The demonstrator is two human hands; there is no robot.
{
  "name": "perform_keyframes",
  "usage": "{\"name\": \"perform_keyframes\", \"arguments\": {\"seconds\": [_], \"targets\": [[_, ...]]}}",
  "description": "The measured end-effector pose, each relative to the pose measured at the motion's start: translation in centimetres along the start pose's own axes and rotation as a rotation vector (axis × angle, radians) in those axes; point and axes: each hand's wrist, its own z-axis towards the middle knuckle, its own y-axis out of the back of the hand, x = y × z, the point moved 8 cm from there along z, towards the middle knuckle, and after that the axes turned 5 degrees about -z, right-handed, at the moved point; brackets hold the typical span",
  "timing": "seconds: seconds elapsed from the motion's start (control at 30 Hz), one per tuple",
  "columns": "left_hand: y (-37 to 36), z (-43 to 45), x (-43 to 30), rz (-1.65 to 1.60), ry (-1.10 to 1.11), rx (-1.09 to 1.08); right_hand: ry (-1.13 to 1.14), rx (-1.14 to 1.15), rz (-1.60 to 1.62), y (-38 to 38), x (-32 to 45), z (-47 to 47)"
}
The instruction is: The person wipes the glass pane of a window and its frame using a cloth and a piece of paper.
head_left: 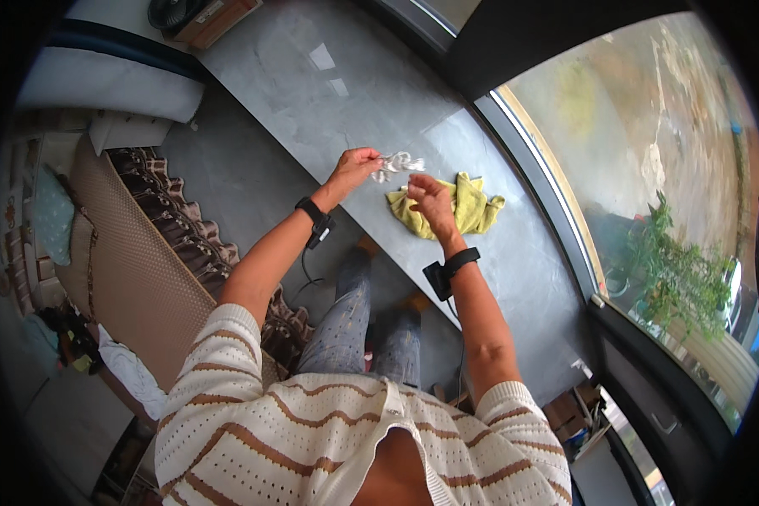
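Observation:
A bundle of shiny white cord or ribbon (400,165), looped and loosely bunched, is pinched in the fingertips of my left hand (354,167). It hangs over a grey, polished window ledge (367,95); its exact material is hard to make out. Just right of the bundle's loose end is my right hand (433,201), fingers bent and slightly apart, with nothing visible between them. Below that hand a crumpled yellow-green cloth (474,205) lies on the ledge, partly covered by the hand from this angle.
Along the right runs a window frame (544,190), with a green plant (677,272) beyond the glass. A cardboard box (224,22) and a black fan (174,12) sit at the ledge's far end. To the left stands a bed (145,253) with a ruffled dark skirt.

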Motion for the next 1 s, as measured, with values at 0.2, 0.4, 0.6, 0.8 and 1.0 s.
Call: {"name": "perform_keyframes", "arguments": {"seconds": [0.2,0.4,0.6,0.8,1.0], "targets": [[-6.0,-9.4,-7.0,-0.398,0.127,-0.022,0.095,0.037,0.121,0.9,8.1,-6.4],[-7.3,-13.8,-11.9,-0.595,0.005,-0.011,0.301,-0.148,0.109,4.6,12.7,-12.4],[-12.4,-17.8,-17.8,-0.441,-0.086,0.115,0.354,0.111,-0.110,3.4,17.2,-17.3],[-11.3,-22.5,-20.9,-0.285,-0.149,0.156,0.484,0.285,-0.181,-1.0,19.8,-21.2],[-1.7,-26.6,-21.6,-0.349,-0.165,-0.167,0.463,0.248,0.210,-3.3,21.6,-23.1]]}}
